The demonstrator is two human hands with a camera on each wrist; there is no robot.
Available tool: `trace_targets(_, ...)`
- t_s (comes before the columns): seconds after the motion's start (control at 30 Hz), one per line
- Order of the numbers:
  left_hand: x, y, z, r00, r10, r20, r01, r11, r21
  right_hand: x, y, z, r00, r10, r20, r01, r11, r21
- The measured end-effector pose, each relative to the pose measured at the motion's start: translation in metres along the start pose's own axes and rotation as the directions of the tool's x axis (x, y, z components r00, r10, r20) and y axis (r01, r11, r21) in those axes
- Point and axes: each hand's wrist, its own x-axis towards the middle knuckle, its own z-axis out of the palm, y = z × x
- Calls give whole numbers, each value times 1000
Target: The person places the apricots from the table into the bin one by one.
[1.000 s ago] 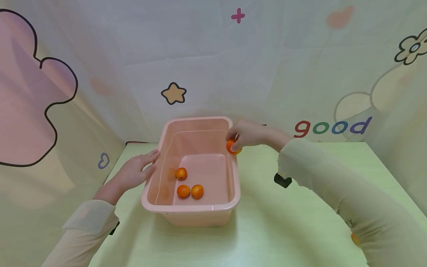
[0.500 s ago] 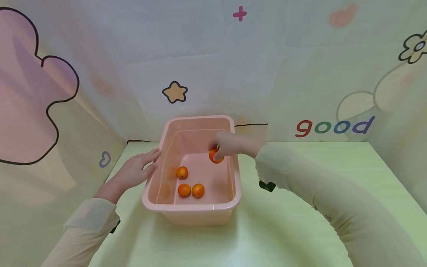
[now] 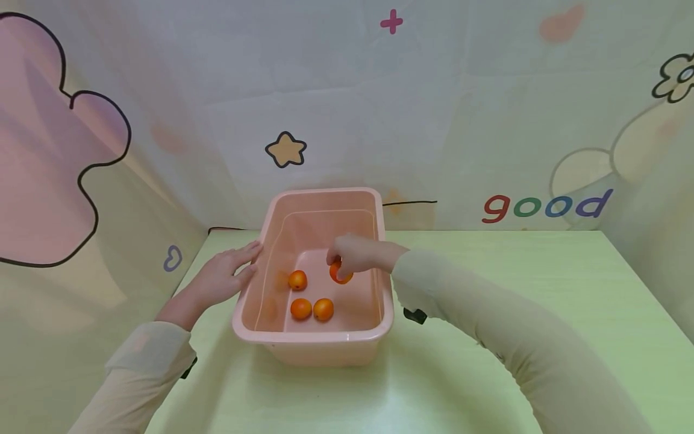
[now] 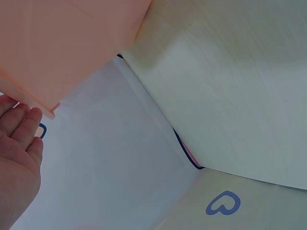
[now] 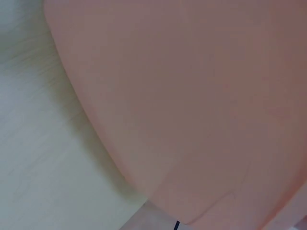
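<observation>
A pink plastic basin (image 3: 312, 337) stands on the table, its outer wall (image 4: 67, 43) filling the upper left of the left wrist view. My left hand (image 3: 221, 278) rests against its left rim, fingers (image 4: 21, 125) fairly straight at the edge. Inside the basin, low over its floor, my right hand (image 3: 355, 253) pinches a small round orange fruit (image 3: 341, 274) between thumb and fingers. Three like fruits lie on the floor to the left: one fruit (image 3: 297, 280) farther back, and two side by side, a left one (image 3: 300, 309) and a right one (image 3: 323, 309).
The pale green table (image 3: 488, 277) spreads out on both sides of the basin. A printed cloth (image 3: 347, 120) hangs behind it, close to the basin's far end. In the right wrist view the basin's outside wall (image 5: 168, 96) fills most of the picture, hiding the hand.
My right hand has carried the fruit from over the basin's right rim leftward and down into the basin. The left hand stays at the rim, and the three lying fruits keep their places.
</observation>
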Motion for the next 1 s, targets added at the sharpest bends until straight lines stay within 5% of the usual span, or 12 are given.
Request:
trace_targets(0.5,0,2,0,1000,-17,1,17,1000,-14,16,9,3,998,62,9,-63,998,28)
trace_targets(1.0,0,0,0,1000,-17,0,17,1000,-2,14,9,8,984,135,119,-132,991,-38)
